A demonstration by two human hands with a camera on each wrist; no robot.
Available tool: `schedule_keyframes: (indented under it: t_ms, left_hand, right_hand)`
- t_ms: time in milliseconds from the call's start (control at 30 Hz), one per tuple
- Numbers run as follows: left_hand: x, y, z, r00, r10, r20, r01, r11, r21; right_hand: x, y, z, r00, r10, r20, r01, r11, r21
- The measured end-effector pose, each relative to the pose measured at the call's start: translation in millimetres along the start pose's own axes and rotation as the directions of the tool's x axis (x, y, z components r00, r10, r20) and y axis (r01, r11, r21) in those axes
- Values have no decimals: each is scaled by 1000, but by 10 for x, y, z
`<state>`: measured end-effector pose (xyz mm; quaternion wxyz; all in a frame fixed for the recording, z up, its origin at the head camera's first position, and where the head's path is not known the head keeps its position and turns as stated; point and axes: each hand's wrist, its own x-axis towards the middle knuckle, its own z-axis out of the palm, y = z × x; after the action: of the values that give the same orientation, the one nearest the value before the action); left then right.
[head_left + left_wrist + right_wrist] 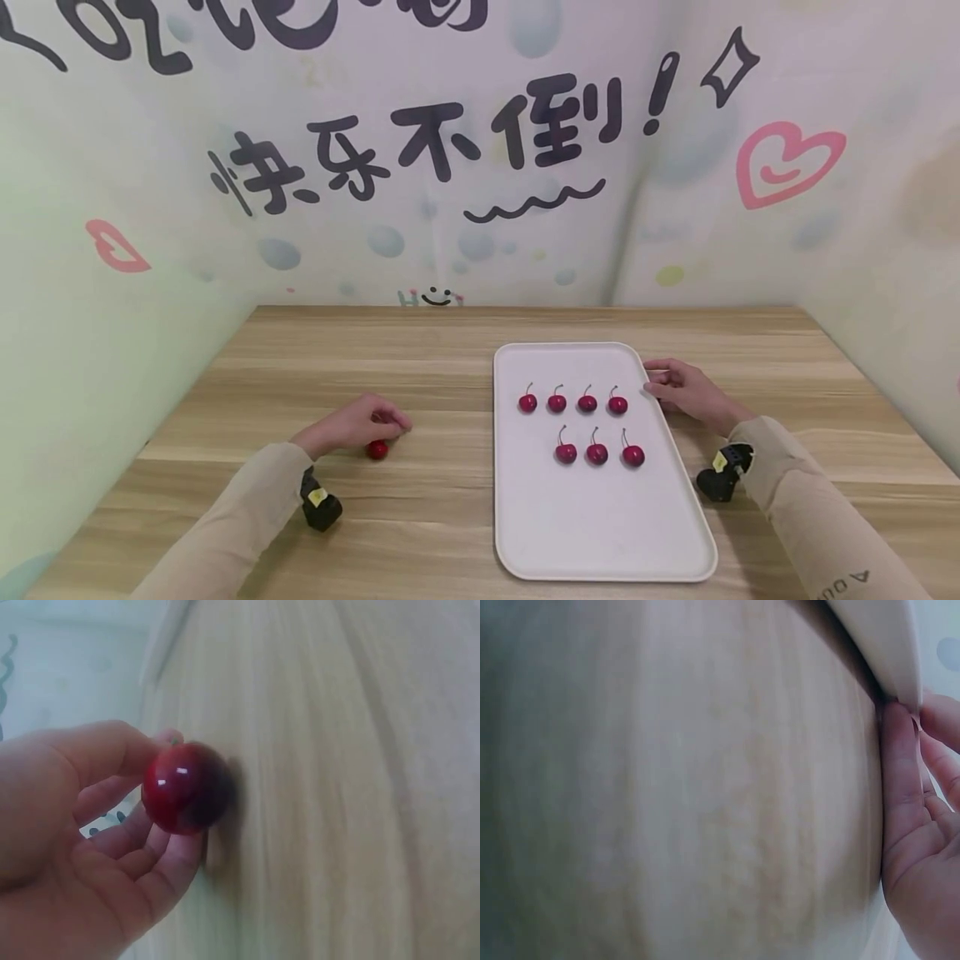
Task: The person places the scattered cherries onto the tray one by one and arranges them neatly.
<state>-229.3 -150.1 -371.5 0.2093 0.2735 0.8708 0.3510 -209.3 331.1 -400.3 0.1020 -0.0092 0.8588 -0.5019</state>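
Observation:
My left hand [366,423] is low over the table left of the tray, its thumb and fingers pinching a red cherry [377,450] at its stem end. Seen by the left wrist camera, the glossy cherry [186,789] hangs at the fingertips close to the wood; most of its stem is hidden. At the far right side of the white tray [600,525], my right hand [693,392] grips the rim. One finger [904,750] lies low by the table under the tray's edge [885,645] in the right wrist view.
On the tray lie several dark red cherries with stems up, in a back row [557,403] and a front row [597,454]. The wooden table [420,525] runs back to a printed cloth wall [450,250]. Black wrist cameras [322,504] hang at both cuffs.

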Motion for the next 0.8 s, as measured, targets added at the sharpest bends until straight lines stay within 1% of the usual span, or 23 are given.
schedule_keyframes:
  t_ms: [100,200,333,467,567,700,800]
  left_hand:
    - [8,-13,9,1000,-8,-12,8,1000,-3]
    - [23,-7,26,999,-11,-38,11,1000,10]
    - [50,35,52,997,-13,-75,15,1000,27]
    - [103,83,92,994,-28,-102,30,999,23]
    - [155,122,127,993,-42,-107,42,999,-4]
    - [232,170,164,993,-57,-106,50,996,-69]
    - [299,219,181,994,-40,-104,29,994,-107]
  right_hand:
    - [-2,3,0,1000,-1,-1,1,1000,1]
    - [-1,8,1,1000,1,-2,-1,1000,1]
    - [4,5,2,1000,-2,-1,2,1000,15]
    - [0,-9,3,1000,-11,2,11,999,36]
    - [-5,-18,5,1000,-16,5,16,999,42]
    - [-6,-18,7,1000,-18,6,18,999,40]
    - [-2,-7,4,1000,-14,5,13,999,34]
